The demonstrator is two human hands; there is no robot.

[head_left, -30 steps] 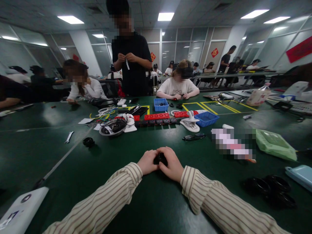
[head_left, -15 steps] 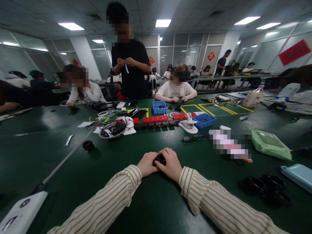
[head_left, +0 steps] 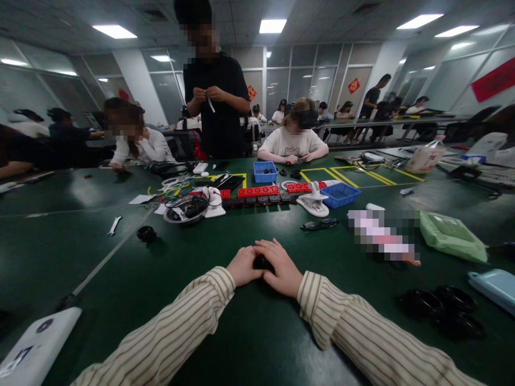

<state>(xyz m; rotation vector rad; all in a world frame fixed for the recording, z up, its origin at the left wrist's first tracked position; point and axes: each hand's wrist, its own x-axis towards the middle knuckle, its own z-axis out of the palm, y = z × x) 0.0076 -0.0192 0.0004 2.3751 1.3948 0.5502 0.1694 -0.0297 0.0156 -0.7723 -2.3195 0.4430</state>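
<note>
Both hands meet around a small round black part [head_left: 262, 262] above the green table, near the middle of the view. My left hand [head_left: 242, 267] is closed on its left side. My right hand [head_left: 280, 268] curves over its top and right side, fingers bent around it and fingertips by the left hand. Most of the part is hidden by the fingers. A similar black ring-shaped part [head_left: 146, 234] lies to the left of my hands. Several black rings [head_left: 424, 304] are grouped on the table to the right, by my right forearm.
A small wrench [head_left: 115, 226] lies at left, and a white device [head_left: 38, 343] at front left. Ahead are a red power strip [head_left: 258, 191], a white clamp [head_left: 313, 203], a blue basket [head_left: 341, 196] and glasses [head_left: 319, 224]. A green pack [head_left: 453, 236] rests at right. People are across the table.
My right hand's fingers have shifted further over the black part, covering more of it. The left hand keeps its hold. The whole view has shifted slightly.
</note>
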